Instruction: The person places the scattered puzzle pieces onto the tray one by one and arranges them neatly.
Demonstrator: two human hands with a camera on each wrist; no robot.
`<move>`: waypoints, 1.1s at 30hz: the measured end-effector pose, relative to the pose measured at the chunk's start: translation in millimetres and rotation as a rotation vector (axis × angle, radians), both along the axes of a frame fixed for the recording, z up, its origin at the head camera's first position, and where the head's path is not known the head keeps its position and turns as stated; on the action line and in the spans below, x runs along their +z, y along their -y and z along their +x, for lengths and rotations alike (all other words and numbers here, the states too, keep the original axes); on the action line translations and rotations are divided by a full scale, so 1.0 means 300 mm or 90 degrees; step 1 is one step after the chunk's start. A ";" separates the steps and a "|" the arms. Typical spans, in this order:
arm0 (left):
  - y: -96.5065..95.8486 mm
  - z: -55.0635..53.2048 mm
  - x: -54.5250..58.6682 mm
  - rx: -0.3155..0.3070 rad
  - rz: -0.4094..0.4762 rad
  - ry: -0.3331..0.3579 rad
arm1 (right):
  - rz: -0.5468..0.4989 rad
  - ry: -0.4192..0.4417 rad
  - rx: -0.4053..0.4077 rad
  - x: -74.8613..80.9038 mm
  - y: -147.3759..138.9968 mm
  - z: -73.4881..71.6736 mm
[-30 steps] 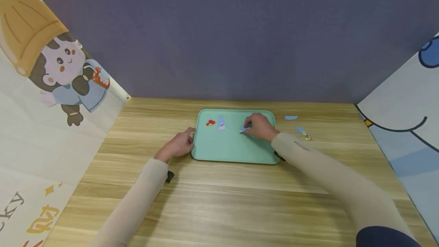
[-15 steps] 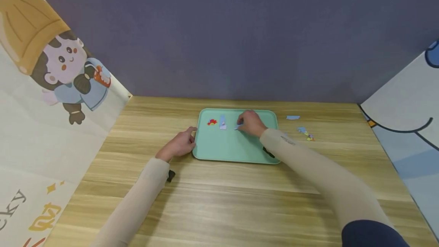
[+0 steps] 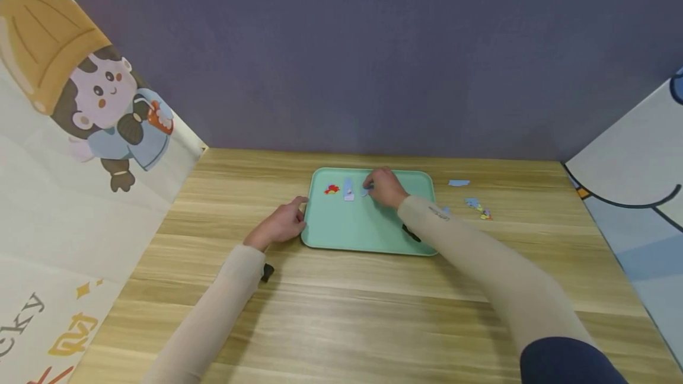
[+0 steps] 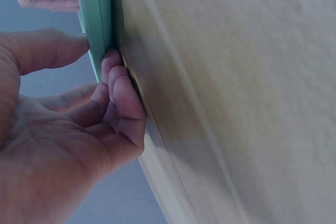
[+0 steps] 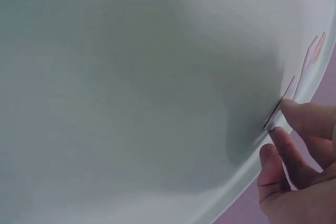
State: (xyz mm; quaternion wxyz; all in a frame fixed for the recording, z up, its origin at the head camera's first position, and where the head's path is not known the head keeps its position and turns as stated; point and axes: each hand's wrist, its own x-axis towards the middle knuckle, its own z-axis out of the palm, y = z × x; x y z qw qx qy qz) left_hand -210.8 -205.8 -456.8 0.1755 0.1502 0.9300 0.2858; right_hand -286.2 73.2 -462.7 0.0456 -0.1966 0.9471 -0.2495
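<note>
A mint-green tray (image 3: pixel 344 233) lies on the wooden table in the head view. At its left edge, my left hand (image 3: pixel 278 223) grips the rim, the thumb (image 4: pixel 55 50) on one side and the curled fingers (image 4: pixel 127 100) at the other. Over the tray's far half, my right hand (image 3: pixel 388 188) pinches a small flat blue piece (image 3: pixel 365 192) between thumb and fingers. The right wrist view shows that thin piece (image 5: pixel 277 111) edge-on, close over the tray surface. Left of it in the tray lie a blue-and-lilac strip (image 3: pixel 348 190) and a red cut-out piece (image 3: pixel 332 189).
Right of the tray, a blue strip (image 3: pixel 459 182), a blue piece (image 3: pixel 472 202) and a multicoloured piece (image 3: pixel 485 214) lie on the table (image 3: pixel 331 313). Another blue bit (image 3: pixel 446 210) shows beside the right sleeve. A dark wall (image 3: pixel 341 64) stands behind.
My right hand has moved left and slightly away across the tray with the blue piece, nearer the blue-and-lilac strip. My left hand stays at the tray's left edge.
</note>
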 end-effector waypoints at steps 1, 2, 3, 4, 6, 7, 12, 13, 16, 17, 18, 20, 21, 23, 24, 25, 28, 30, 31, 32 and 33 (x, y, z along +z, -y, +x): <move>0.000 -0.001 -0.001 0.001 0.000 0.001 | -0.002 -0.002 0.003 0.000 0.002 -0.002; 0.001 -0.001 -0.001 0.001 -0.001 0.002 | -0.005 -0.004 0.006 -0.001 0.005 -0.003; 0.001 -0.002 -0.001 0.001 -0.001 0.002 | -0.007 -0.007 0.008 -0.001 0.006 -0.004; 0.000 -0.003 -0.001 0.002 -0.001 0.003 | -0.009 -0.010 0.010 -0.002 0.007 -0.004; -0.003 -0.004 -0.002 0.002 -0.001 0.003 | -0.016 -0.016 0.015 -0.003 0.006 -0.005; -0.005 -0.004 -0.001 0.002 -0.002 0.003 | -0.018 -0.019 0.018 -0.003 0.006 -0.006; -0.011 -0.006 0.002 0.003 -0.005 0.001 | -0.026 -0.026 0.034 -0.007 0.002 -0.011; -0.012 -0.006 0.003 0.003 -0.006 0.001 | -0.026 -0.028 0.038 -0.007 0.001 -0.013; -0.011 -0.006 0.004 0.004 -0.010 0.000 | -0.023 -0.029 0.049 -0.005 -0.005 -0.017; -0.009 -0.007 0.003 0.004 -0.010 -0.002 | -0.022 -0.030 0.051 -0.002 -0.008 -0.018; -0.008 -0.007 0.003 0.004 -0.011 -0.004 | -0.023 -0.028 0.049 0.001 -0.011 -0.018; -0.008 -0.006 0.003 0.003 -0.009 -0.008 | -0.026 -0.024 0.040 0.012 -0.025 -0.012; -0.008 -0.006 0.002 0.002 -0.009 -0.009 | -0.029 -0.022 0.035 0.019 -0.033 -0.009; -0.007 -0.004 0.002 0.004 -0.010 -0.007 | -0.037 -0.016 0.027 0.032 -0.049 -0.002; -0.008 -0.004 0.002 0.005 -0.010 -0.004 | -0.038 -0.014 0.026 0.036 -0.058 0.001; -0.008 -0.003 0.002 0.007 -0.011 -0.002 | -0.037 -0.013 0.026 0.041 -0.067 0.004; -0.008 -0.004 0.000 0.010 -0.016 0.002 | -0.038 -0.009 0.022 0.059 -0.096 0.014; -0.008 -0.006 -0.003 0.010 -0.016 0.000 | -0.047 -0.004 0.016 0.071 -0.119 0.020; -0.008 -0.006 -0.004 0.010 -0.017 -0.001 | -0.054 0.002 0.010 0.076 -0.130 0.022; -0.007 -0.006 -0.006 0.009 -0.017 -0.002 | -0.061 0.005 0.006 0.080 -0.141 0.023; -0.007 -0.007 -0.006 0.010 -0.017 -0.003 | -0.066 0.007 0.002 0.082 -0.153 0.023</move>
